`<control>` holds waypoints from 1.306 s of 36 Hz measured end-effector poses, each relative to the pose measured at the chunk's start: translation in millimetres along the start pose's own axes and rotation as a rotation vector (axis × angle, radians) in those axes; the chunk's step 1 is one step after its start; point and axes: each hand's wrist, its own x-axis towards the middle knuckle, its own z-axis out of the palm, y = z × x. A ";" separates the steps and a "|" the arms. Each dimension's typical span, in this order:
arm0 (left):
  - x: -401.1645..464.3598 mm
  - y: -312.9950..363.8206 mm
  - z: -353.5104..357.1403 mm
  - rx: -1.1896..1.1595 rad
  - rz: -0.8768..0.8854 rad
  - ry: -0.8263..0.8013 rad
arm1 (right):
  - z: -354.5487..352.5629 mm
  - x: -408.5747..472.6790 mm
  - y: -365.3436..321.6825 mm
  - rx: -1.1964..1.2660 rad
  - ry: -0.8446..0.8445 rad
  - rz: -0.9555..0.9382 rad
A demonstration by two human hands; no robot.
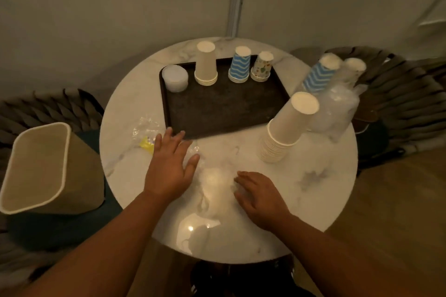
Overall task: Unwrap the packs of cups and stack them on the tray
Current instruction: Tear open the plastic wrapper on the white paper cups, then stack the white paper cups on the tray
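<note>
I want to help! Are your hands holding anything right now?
Nothing is gripped. The left hand is spread flat; the right hand rests beside the clear plastic wrap, fingertips seemingly touching it.

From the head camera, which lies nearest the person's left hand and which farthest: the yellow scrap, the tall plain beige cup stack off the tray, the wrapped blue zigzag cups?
From the left hand:
1. Yellow scrap, just left of its fingers.
2. Tall plain beige cup stack, table's right side.
3. Wrapped blue zigzag cups, far right edge.
</note>
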 end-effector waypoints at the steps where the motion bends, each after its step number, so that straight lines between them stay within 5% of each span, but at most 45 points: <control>1: 1.8 14.3 3.0 -0.059 0.055 0.049 | -4.8 -8.1 11.7 0.028 0.060 0.065; 4: 8.5 62.3 13.7 -0.232 0.112 0.034 | -24.0 -20.0 42.8 0.120 0.215 0.316; 9: 29.1 127.2 44.6 -0.483 -0.170 -0.238 | -55.9 -2.4 82.5 0.318 0.234 0.593; 21: 71.3 185.5 94.1 -0.893 -0.430 -0.081 | -70.6 65.3 116.8 0.694 -0.045 0.234; 30: 66.1 204.7 89.1 -1.003 -0.597 0.085 | -83.8 66.3 106.0 0.770 0.003 0.111; 38: 81.2 189.1 48.3 -1.061 -0.543 0.004 | -116.0 86.2 69.6 0.719 0.105 0.166; 47: 125.2 130.3 -23.2 -1.102 -0.388 0.067 | -117.1 124.4 9.0 0.829 0.011 0.255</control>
